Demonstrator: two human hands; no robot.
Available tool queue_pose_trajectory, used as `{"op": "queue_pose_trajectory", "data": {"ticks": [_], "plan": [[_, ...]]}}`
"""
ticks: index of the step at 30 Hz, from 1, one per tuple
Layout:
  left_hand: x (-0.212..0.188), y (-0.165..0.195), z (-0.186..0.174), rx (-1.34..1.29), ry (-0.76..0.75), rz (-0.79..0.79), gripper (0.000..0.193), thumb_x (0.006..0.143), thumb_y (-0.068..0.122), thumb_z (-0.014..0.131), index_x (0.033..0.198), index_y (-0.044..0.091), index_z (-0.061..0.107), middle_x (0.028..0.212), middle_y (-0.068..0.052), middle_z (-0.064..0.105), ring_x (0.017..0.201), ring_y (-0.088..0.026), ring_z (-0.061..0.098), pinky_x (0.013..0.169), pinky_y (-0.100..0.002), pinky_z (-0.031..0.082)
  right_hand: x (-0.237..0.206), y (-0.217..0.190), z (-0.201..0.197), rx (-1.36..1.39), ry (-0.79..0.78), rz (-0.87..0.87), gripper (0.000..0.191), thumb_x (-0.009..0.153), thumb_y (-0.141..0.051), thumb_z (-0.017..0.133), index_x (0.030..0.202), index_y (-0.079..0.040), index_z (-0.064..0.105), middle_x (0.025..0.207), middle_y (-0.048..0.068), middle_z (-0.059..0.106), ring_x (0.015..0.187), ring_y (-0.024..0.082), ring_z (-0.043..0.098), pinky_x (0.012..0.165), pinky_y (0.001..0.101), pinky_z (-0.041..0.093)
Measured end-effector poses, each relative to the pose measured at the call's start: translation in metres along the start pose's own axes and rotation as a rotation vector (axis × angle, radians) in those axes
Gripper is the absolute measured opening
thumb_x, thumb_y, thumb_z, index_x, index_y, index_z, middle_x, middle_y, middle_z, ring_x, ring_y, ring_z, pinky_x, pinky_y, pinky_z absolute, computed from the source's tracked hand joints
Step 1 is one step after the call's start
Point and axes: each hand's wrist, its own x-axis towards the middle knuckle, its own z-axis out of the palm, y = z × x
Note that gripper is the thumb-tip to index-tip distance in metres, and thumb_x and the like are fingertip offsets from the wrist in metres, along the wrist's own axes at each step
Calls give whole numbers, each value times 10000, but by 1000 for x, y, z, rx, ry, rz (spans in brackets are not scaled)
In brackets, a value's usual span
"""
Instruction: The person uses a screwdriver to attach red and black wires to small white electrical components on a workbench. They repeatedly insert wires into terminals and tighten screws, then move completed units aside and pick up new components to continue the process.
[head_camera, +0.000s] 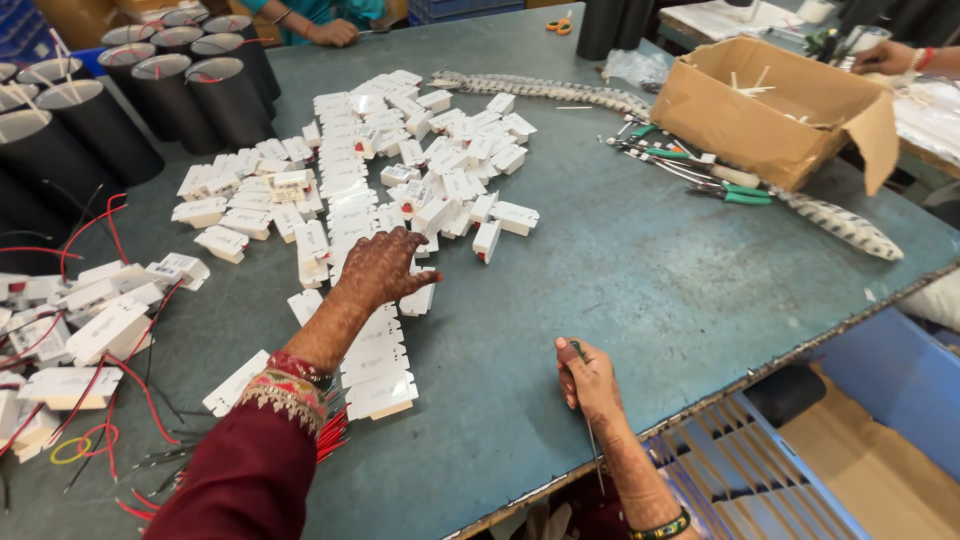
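- The left hand (383, 267) is laid palm down on a row of small white rectangular modules (352, 215), the fingers spread and pointing to the right; nothing is seen clasped in its grip, which is open over the modules.
- The row is run along the grey-blue tabletop (620, 270) from near the person's body away towards the far side, its long axis set nearly straight ahead, leaning slightly to the right.
- Each module in the row is laid crosswise to that line, its long side going left to right.
- The right hand (590, 380) is rested on the tabletop near the front edge, well apart from the row, and its grip is closed around a thin screwdriver (592, 440).
- The screwdriver is held with its green handle end up inside the fist and its thin metal shaft pointing down towards the person, along the forearm.
- More white modules are scattered loose to the right of the row, and wired ones with red leads (105, 400) are piled at the left.
- Black cylinders (190, 95) are stood at the far left, and an open cardboard box (775, 110) is set at the far right beside green-handled pliers (740, 195).
- Other people's hands are seen at the far edge.
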Motion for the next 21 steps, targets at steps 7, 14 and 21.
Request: {"op": "queue_pose_trajectory", "data": {"ticks": [7,14,21], "plan": [[-2,-48,37,-130,6,-148,619,932,612,591,1393,201,587,1409,-77,566,1305,-280,546,1041,-501,479,1,-7,5,-62,11,16,424,987,-393,628,730,-72,523,494,-15,408,351,96,391,337,272,313],[-53,-60,65,-129,220,-195,398,1033,350,502,1357,152,621,1404,-39,576,1269,-255,573,1019,-433,502,-9,-9,8,-23,-10,4,419,986,-382,638,732,-65,533,499,-13,420,359,97,399,346,272,326],[-81,-41,56,-65,358,-174,384,1011,294,527,1354,164,640,1402,-32,577,1302,-258,520,1021,-413,497,-26,-4,6,-35,16,-47,401,981,-378,645,745,-70,543,492,-6,434,354,98,395,347,274,325]]}}
